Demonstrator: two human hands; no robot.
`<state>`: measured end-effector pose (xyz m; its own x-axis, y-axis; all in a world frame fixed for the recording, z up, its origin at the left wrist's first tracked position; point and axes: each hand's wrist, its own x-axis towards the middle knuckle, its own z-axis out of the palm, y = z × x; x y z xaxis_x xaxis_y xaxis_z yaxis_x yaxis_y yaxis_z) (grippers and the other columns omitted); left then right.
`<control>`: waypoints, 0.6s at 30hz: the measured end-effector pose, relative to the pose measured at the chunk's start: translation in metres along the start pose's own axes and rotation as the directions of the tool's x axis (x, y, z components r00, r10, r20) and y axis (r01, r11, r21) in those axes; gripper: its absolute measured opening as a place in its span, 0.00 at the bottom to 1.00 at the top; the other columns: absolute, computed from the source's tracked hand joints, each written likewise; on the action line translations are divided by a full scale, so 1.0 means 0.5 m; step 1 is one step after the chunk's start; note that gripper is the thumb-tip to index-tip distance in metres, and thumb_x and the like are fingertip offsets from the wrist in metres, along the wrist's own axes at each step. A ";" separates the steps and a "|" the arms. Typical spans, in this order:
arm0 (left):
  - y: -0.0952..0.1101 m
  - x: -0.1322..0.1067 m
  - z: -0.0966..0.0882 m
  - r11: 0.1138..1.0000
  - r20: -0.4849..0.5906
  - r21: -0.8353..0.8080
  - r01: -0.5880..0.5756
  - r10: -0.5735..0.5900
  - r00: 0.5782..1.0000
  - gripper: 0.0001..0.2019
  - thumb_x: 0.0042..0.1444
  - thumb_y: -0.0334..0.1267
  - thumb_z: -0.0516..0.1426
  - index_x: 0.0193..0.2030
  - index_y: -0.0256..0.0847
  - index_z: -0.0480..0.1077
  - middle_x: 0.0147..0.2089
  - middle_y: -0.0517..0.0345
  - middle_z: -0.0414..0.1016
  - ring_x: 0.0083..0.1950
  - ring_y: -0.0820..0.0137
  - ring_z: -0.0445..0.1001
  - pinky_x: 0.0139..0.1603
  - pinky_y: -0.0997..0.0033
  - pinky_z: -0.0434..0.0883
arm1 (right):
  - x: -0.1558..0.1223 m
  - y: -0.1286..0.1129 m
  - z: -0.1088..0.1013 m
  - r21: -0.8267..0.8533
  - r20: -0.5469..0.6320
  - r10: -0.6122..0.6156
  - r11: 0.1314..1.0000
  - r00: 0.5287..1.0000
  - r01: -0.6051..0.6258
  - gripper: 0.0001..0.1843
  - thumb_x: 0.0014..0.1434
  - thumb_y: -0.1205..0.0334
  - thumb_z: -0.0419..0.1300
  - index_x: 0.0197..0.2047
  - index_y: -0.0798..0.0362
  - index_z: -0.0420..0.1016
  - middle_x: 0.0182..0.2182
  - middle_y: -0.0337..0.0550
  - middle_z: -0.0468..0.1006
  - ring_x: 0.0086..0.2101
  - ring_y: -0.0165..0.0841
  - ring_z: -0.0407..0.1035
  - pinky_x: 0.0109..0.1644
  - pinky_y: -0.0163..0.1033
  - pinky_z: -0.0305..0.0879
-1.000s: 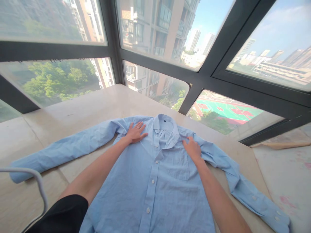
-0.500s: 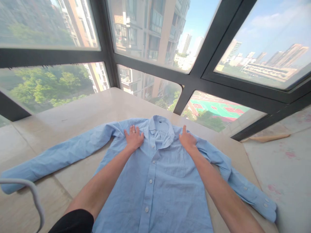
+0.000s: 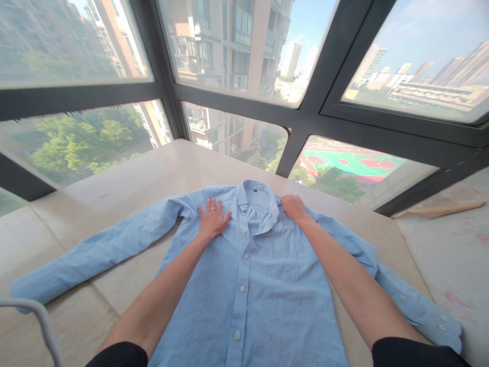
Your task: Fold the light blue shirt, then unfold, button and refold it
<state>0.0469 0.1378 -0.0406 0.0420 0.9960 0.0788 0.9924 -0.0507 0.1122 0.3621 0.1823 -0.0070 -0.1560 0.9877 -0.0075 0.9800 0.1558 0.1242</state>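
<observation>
A light blue button-up shirt (image 3: 275,306) lies front side up, its collar (image 3: 270,216) toward the window and both sleeves spread outward. My left hand (image 3: 214,218) rests flat on the shirt's chest, left of the collar, fingers spread, with a ring on one finger. At the shoulder just right of the collar, my right hand (image 3: 293,208) has its fingers curled closed over the shoulder edge, on the fabric. The left sleeve (image 3: 103,244) stretches across the ledge; the right sleeve (image 3: 416,300) is partly hidden behind my forearm.
The shirt lies on a beige tiled ledge (image 3: 153,168) under dark window frames (image 3: 237,104). A grey-white curved tube (image 3: 44,321) sticks in at the lower left. To the right is a pale floral-patterned surface (image 3: 451,255) with a brown strip (image 3: 445,210).
My right hand has gone from lying with a finger extended to curling closed on the shoulder fabric. My left hand stays flat on the chest. The view has shifted slightly.
</observation>
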 end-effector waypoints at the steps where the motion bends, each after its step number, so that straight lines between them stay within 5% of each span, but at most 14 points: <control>1: -0.001 0.000 0.001 1.000 -0.001 -0.002 -0.001 0.001 1.000 0.34 0.66 0.54 0.40 0.71 0.31 0.52 0.74 0.36 0.47 0.75 0.49 0.43 0.68 0.32 0.41 | 0.001 0.000 0.000 -0.003 -0.001 -0.002 1.000 1.000 0.002 0.16 0.65 0.72 0.48 0.45 0.57 0.76 0.45 0.54 0.78 0.48 0.40 0.70 0.51 0.42 0.58; 5: -0.003 0.001 0.005 1.000 -0.025 -0.002 -0.009 0.009 1.000 0.34 0.66 0.54 0.40 0.71 0.32 0.53 0.73 0.35 0.48 0.75 0.49 0.44 0.68 0.32 0.41 | 0.004 0.003 -0.004 -0.008 -0.006 -0.020 1.000 1.000 0.020 0.16 0.68 0.67 0.47 0.52 0.57 0.73 0.51 0.55 0.76 0.51 0.41 0.67 0.51 0.41 0.59; 10: -0.001 0.001 0.005 1.000 -0.026 -0.009 -0.001 0.000 1.000 0.34 0.66 0.54 0.41 0.71 0.32 0.53 0.73 0.35 0.48 0.75 0.49 0.44 0.68 0.32 0.41 | 0.011 0.017 -0.020 -0.009 0.060 -0.127 0.992 0.990 0.128 0.15 0.67 0.59 0.52 0.47 0.53 0.78 0.49 0.47 0.78 0.50 0.37 0.69 0.51 0.37 0.60; 18: 0.004 -0.003 0.003 1.000 -0.083 -0.028 0.012 -0.014 0.996 0.31 0.65 0.52 0.44 0.69 0.34 0.58 0.72 0.36 0.53 0.74 0.49 0.48 0.69 0.34 0.44 | 0.018 0.006 -0.029 -0.084 0.085 -0.101 0.991 0.991 0.108 0.15 0.64 0.66 0.51 0.41 0.58 0.80 0.43 0.56 0.80 0.48 0.41 0.72 0.46 0.38 0.64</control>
<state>0.0487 0.1365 -0.0421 0.0185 0.9871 0.1592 0.9892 -0.0412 0.1407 0.3616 0.1916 0.0077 -0.2435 0.9643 -0.1040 0.9433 0.2604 0.2060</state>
